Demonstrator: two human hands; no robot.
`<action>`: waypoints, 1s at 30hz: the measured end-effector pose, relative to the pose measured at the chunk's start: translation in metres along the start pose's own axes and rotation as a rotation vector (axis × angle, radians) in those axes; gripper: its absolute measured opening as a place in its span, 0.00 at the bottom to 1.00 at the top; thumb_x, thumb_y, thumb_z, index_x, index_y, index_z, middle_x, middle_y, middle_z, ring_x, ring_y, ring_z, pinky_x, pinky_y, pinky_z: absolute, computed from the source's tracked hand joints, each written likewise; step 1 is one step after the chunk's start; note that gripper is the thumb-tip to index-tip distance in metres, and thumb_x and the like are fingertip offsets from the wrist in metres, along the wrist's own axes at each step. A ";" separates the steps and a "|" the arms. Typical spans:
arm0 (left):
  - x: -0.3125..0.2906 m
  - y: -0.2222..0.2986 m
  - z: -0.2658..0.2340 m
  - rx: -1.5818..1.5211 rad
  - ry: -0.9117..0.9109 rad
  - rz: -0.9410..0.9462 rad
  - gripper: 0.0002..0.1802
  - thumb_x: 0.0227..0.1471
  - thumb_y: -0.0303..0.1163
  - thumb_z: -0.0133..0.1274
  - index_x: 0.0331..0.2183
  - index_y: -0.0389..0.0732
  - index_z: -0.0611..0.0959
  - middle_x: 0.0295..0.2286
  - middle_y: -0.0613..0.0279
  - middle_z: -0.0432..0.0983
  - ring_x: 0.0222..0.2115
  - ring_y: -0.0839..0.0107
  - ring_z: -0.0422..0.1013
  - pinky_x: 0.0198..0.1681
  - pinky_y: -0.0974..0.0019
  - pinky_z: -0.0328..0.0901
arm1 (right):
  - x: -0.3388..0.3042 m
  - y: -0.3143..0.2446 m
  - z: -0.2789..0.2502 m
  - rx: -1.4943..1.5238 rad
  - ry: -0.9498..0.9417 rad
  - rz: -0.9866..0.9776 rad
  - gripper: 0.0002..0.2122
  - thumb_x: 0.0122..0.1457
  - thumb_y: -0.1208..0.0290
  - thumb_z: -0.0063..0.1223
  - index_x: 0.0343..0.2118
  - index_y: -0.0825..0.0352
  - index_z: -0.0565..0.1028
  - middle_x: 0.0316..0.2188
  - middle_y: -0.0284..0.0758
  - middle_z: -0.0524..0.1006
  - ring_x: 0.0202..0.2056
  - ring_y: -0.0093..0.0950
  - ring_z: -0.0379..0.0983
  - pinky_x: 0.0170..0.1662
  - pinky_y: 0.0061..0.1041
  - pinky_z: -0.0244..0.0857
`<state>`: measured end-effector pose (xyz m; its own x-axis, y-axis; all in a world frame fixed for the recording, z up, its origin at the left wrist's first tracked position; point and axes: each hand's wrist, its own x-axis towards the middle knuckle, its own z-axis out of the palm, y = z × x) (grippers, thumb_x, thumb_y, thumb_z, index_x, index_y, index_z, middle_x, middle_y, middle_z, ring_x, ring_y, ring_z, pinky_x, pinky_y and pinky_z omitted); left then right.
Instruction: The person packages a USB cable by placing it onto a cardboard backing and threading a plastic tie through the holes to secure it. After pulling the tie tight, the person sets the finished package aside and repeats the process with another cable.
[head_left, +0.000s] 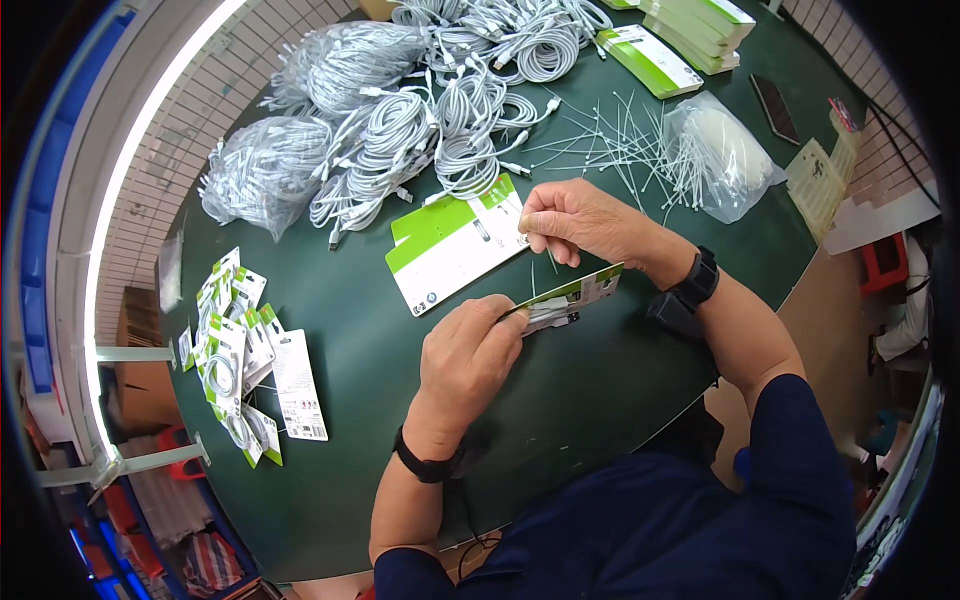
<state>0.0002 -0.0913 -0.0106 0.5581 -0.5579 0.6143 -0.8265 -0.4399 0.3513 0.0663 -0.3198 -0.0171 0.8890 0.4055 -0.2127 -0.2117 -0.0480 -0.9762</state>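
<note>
My left hand (pixel 466 352) grips a green and white packaging card (pixel 585 291) by its left end, thumb on top. The card is tilted nearly edge-on, with a coiled white cable (pixel 550 316) against its near side. Thin white cable tie ends (pixel 533 280) stick up from the card. Just above, my right hand (pixel 582 222) is closed in a pinch on what looks like a cable tie; the fingers hide most of it. Beyond the hands lie flat green and white cards (pixel 450 262) on the dark green table (pixel 400 540).
Coiled white cables (pixel 395 135) and filled plastic bags (pixel 268 172) pile up at the back. Loose cable ties (pixel 610 140) spill from a clear bag (pixel 722 150) at the right. Carded cables (pixel 222 365) lie left. Card stacks (pixel 695 30) and a phone (pixel 774 108) sit back right.
</note>
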 end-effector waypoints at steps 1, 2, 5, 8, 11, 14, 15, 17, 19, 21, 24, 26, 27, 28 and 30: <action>0.000 -0.001 0.001 0.000 0.001 -0.004 0.16 0.35 0.15 0.64 0.31 0.37 0.82 0.30 0.58 0.77 0.26 0.62 0.76 0.28 0.64 0.71 | 0.001 0.002 0.000 0.003 0.001 0.006 0.09 0.66 0.68 0.51 0.35 0.70 0.76 0.23 0.28 0.75 0.19 0.13 0.66 0.21 0.14 0.59; 0.000 0.000 0.001 -0.003 0.003 -0.006 0.16 0.35 0.15 0.64 0.31 0.37 0.82 0.30 0.58 0.77 0.26 0.62 0.76 0.28 0.64 0.71 | 0.002 0.004 -0.002 -0.009 -0.010 -0.001 0.09 0.66 0.68 0.51 0.35 0.70 0.76 0.23 0.28 0.75 0.18 0.13 0.65 0.21 0.14 0.59; -0.001 0.002 0.000 0.012 -0.006 0.019 0.16 0.35 0.16 0.64 0.31 0.36 0.82 0.30 0.57 0.77 0.26 0.62 0.76 0.27 0.64 0.70 | 0.002 0.006 -0.005 -0.042 -0.037 0.007 0.09 0.66 0.68 0.52 0.34 0.69 0.75 0.23 0.28 0.75 0.18 0.13 0.65 0.20 0.14 0.59; 0.000 0.000 0.000 0.000 0.001 0.030 0.16 0.35 0.16 0.64 0.31 0.36 0.82 0.30 0.57 0.77 0.26 0.62 0.76 0.27 0.64 0.70 | 0.001 0.003 -0.005 -0.154 -0.036 -0.029 0.09 0.65 0.68 0.53 0.35 0.69 0.76 0.24 0.27 0.75 0.20 0.13 0.67 0.23 0.13 0.61; 0.000 -0.001 -0.003 -0.016 0.000 0.025 0.16 0.35 0.16 0.64 0.31 0.36 0.82 0.30 0.57 0.77 0.26 0.62 0.75 0.27 0.64 0.70 | 0.008 0.003 -0.005 -0.229 -0.029 -0.116 0.09 0.65 0.68 0.53 0.36 0.69 0.76 0.24 0.27 0.76 0.22 0.13 0.67 0.25 0.13 0.61; 0.001 -0.004 -0.002 -0.014 -0.012 0.028 0.16 0.34 0.15 0.64 0.31 0.36 0.82 0.30 0.56 0.77 0.26 0.62 0.75 0.27 0.64 0.70 | 0.011 0.005 -0.007 -0.209 -0.026 -0.153 0.08 0.64 0.68 0.54 0.37 0.69 0.77 0.25 0.27 0.76 0.24 0.13 0.69 0.27 0.12 0.63; 0.001 -0.005 -0.001 -0.001 0.006 0.042 0.15 0.35 0.17 0.63 0.31 0.36 0.82 0.30 0.58 0.77 0.25 0.63 0.75 0.26 0.64 0.69 | 0.011 0.005 -0.008 -0.158 -0.012 -0.164 0.08 0.64 0.68 0.54 0.37 0.69 0.77 0.26 0.27 0.76 0.25 0.14 0.70 0.29 0.12 0.64; 0.000 -0.007 0.002 0.034 0.038 0.077 0.13 0.36 0.20 0.62 0.30 0.37 0.81 0.29 0.60 0.75 0.25 0.65 0.73 0.25 0.65 0.68 | 0.011 0.007 -0.006 -0.098 0.000 -0.165 0.08 0.64 0.68 0.55 0.37 0.69 0.77 0.27 0.27 0.77 0.26 0.14 0.71 0.30 0.11 0.65; 0.001 -0.007 0.004 0.033 0.029 0.062 0.13 0.36 0.20 0.62 0.30 0.37 0.81 0.29 0.60 0.75 0.25 0.66 0.73 0.25 0.65 0.68 | 0.011 0.008 -0.002 0.052 0.015 -0.099 0.08 0.64 0.69 0.56 0.37 0.69 0.77 0.28 0.28 0.77 0.28 0.14 0.73 0.31 0.11 0.67; 0.002 -0.006 0.004 0.041 0.027 0.053 0.13 0.36 0.20 0.62 0.30 0.38 0.81 0.29 0.61 0.75 0.25 0.66 0.74 0.25 0.65 0.68 | 0.011 0.012 0.001 0.137 0.024 -0.063 0.07 0.63 0.69 0.56 0.37 0.68 0.77 0.28 0.28 0.77 0.29 0.14 0.74 0.32 0.11 0.68; 0.002 -0.004 0.004 0.050 0.018 0.049 0.14 0.35 0.20 0.62 0.30 0.38 0.81 0.29 0.61 0.75 0.25 0.66 0.74 0.25 0.66 0.68 | 0.011 0.018 0.004 0.198 -0.010 -0.026 0.07 0.62 0.70 0.58 0.38 0.69 0.77 0.30 0.29 0.78 0.32 0.15 0.77 0.35 0.11 0.71; 0.002 -0.003 0.005 0.053 0.009 0.050 0.14 0.35 0.20 0.62 0.30 0.39 0.81 0.29 0.61 0.75 0.26 0.66 0.74 0.25 0.66 0.68 | 0.012 0.024 0.004 0.218 -0.023 -0.031 0.07 0.62 0.70 0.59 0.37 0.69 0.77 0.30 0.30 0.79 0.32 0.16 0.77 0.35 0.11 0.71; 0.002 -0.003 0.004 0.051 0.008 0.043 0.14 0.35 0.19 0.63 0.30 0.38 0.81 0.29 0.61 0.75 0.26 0.66 0.74 0.25 0.66 0.68 | 0.013 0.026 0.004 0.230 -0.039 -0.037 0.08 0.61 0.71 0.60 0.37 0.70 0.78 0.30 0.32 0.80 0.31 0.16 0.78 0.35 0.11 0.72; 0.002 -0.002 0.004 0.049 0.007 0.036 0.15 0.34 0.19 0.63 0.30 0.38 0.81 0.29 0.61 0.75 0.26 0.66 0.74 0.26 0.66 0.69 | 0.014 0.027 0.005 0.242 -0.055 -0.042 0.08 0.60 0.71 0.61 0.37 0.70 0.78 0.31 0.34 0.81 0.31 0.16 0.78 0.35 0.11 0.72; 0.002 -0.002 0.004 0.046 -0.003 0.030 0.15 0.34 0.19 0.63 0.30 0.38 0.81 0.29 0.61 0.75 0.26 0.66 0.74 0.26 0.65 0.69 | 0.014 0.029 0.004 0.238 -0.060 -0.028 0.08 0.61 0.71 0.60 0.37 0.70 0.77 0.31 0.32 0.80 0.32 0.16 0.78 0.35 0.10 0.72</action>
<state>0.0034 -0.0947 -0.0131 0.5334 -0.5730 0.6222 -0.8386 -0.4546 0.3002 0.0710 -0.3115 -0.0478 0.8714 0.4579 -0.1759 -0.2833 0.1770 -0.9426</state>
